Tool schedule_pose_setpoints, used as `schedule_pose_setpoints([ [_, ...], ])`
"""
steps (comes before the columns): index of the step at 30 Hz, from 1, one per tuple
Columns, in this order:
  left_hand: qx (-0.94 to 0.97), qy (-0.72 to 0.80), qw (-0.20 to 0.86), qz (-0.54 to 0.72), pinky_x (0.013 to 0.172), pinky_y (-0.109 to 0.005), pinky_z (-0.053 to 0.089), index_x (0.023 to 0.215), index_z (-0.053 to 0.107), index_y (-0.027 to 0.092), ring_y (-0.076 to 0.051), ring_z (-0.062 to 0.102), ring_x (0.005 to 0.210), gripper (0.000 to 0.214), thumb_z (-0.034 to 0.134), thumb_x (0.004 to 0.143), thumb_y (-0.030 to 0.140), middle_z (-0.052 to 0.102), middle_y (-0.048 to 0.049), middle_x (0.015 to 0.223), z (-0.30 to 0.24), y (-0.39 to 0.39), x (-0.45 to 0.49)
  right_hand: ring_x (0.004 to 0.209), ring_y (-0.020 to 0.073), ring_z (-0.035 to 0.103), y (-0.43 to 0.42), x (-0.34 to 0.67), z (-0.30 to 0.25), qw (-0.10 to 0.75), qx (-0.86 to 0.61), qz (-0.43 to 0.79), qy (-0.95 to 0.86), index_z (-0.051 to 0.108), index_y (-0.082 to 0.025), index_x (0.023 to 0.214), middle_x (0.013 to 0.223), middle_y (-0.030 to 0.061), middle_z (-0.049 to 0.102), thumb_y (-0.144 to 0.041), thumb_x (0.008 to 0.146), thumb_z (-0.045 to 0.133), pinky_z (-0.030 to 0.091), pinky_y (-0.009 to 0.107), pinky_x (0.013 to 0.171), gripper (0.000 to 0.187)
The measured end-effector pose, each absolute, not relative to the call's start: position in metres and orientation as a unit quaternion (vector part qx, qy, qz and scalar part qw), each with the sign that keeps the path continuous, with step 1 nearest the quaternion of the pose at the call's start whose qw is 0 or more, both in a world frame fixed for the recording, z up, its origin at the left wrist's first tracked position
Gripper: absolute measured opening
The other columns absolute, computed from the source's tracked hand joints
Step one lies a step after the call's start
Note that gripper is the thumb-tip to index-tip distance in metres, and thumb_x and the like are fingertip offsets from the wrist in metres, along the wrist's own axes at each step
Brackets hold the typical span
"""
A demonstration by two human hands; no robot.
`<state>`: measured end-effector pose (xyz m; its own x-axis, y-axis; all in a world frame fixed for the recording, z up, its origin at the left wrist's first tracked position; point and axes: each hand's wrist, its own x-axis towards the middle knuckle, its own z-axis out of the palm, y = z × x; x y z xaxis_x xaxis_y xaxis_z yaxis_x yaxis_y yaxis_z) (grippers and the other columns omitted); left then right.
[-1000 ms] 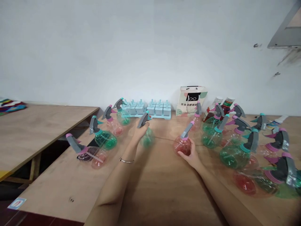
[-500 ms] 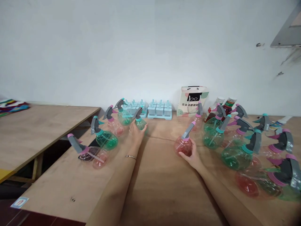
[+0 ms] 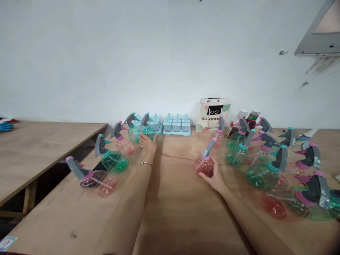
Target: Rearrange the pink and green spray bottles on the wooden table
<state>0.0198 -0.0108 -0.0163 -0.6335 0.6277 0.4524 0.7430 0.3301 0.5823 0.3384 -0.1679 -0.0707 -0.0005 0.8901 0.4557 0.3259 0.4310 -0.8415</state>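
Observation:
My left hand point(image 3: 148, 144) is open, its fingers spread just in front of a green spray bottle point(image 3: 149, 132) with a grey trigger head and turquoise collar. Whether the fingertips still touch that bottle I cannot tell. On the table's middle, a red-pink spray bottle point(image 3: 202, 166) with a pink collar stands in the grip of my right hand point(image 3: 214, 177), which wraps its right side with the thumb in front. Left of my left hand, a loose row holds another green spray bottle point(image 3: 115, 161), a pink spray bottle point(image 3: 126, 146) and a clear pink-collared spray bottle point(image 3: 107, 186).
Several green and pink spray bottles point(image 3: 261, 176) crowd the right side. Along the wall stand light-blue ice-pop moulds point(image 3: 176, 126), a paper bag point(image 3: 212, 118) and red-filled glass bottles point(image 3: 251, 120). A second table point(image 3: 47, 141) lies left across a gap.
My left hand has moved the green spray bottle back and left, beside the row, and its fingers have spread. My right hand stays on the pink bottle. The view has shifted slightly.

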Motion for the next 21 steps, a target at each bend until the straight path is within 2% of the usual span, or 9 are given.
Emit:
schedule_pose_setpoints([
  [7,-0.403,-0.813,0.062,-0.415,0.103,-0.058,0.039,0.149,0.022,-0.002,-0.046,0.044,0.129,0.093,0.045,0.088,0.065,0.037,-0.0359,0.145,-0.02,-0.002,0.022,0.138,0.0325,0.046,-0.167,0.339,-0.073,0.53,-0.463,0.299,-0.644,0.031,-0.025,0.14,0.147,0.0167,0.046,-0.053,0.071,0.077,0.035,0.055,0.116,0.088],
  [12,-0.396,-0.791,0.045,-0.464,0.105,-0.063,0.033,0.148,0.017,-0.004,-0.049,0.037,0.133,0.098,0.052,0.086,0.063,0.031,-0.039,0.146,-0.016,-0.004,0.025,0.139,0.0335,0.044,-0.168,0.34,-0.074,0.522,-0.469,0.303,-0.645,0.032,-0.025,0.141,0.148,0.0165,0.044,-0.052,0.07,0.078,0.035,0.055,0.116,0.089],
  [15,-0.41,-0.761,0.044,-0.501,0.111,-0.06,0.028,0.149,0.015,0.001,-0.042,0.031,0.141,0.089,0.048,0.09,0.06,0.028,-0.0344,0.15,-0.018,-0.018,0.037,0.141,0.0326,0.042,-0.17,0.341,-0.073,0.511,-0.465,0.317,-0.649,0.031,-0.025,0.143,0.15,0.0159,0.043,-0.051,0.071,0.078,0.033,0.054,0.117,0.09],
  [18,-0.519,-0.664,0.005,-0.538,0.112,-0.047,0.034,0.15,0.019,0.014,-0.029,0.042,0.136,0.073,0.037,0.095,0.059,0.036,-0.024,0.148,-0.021,-0.049,0.063,0.145,0.0323,0.036,-0.169,0.341,-0.073,0.499,-0.462,0.341,-0.649,0.028,-0.025,0.148,0.155,0.0157,0.038,-0.052,0.072,0.078,0.028,0.054,0.12,0.094],
  [20,-0.675,-0.464,-0.111,-0.563,0.109,-0.05,0.037,0.152,0.016,0.017,-0.032,0.045,0.133,0.081,0.037,0.092,0.067,0.032,-0.0248,0.151,-0.017,-0.076,0.085,0.148,0.0317,0.03,-0.168,0.341,-0.073,0.482,-0.455,0.36,-0.657,0.023,-0.027,0.151,0.159,0.0149,0.032,-0.052,0.074,0.076,0.024,0.054,0.121,0.097],
  [21,-0.738,-0.377,-0.172,-0.533,0.11,-0.051,0.036,0.153,0.015,0.019,-0.034,0.042,0.136,0.089,0.044,0.087,0.071,0.029,-0.0239,0.154,-0.013,-0.091,0.096,0.149,0.0314,0.027,-0.167,0.341,-0.073,0.471,-0.448,0.369,-0.665,0.021,-0.028,0.153,0.161,0.0145,0.029,-0.053,0.076,0.075,0.022,0.054,0.122,0.098],
])
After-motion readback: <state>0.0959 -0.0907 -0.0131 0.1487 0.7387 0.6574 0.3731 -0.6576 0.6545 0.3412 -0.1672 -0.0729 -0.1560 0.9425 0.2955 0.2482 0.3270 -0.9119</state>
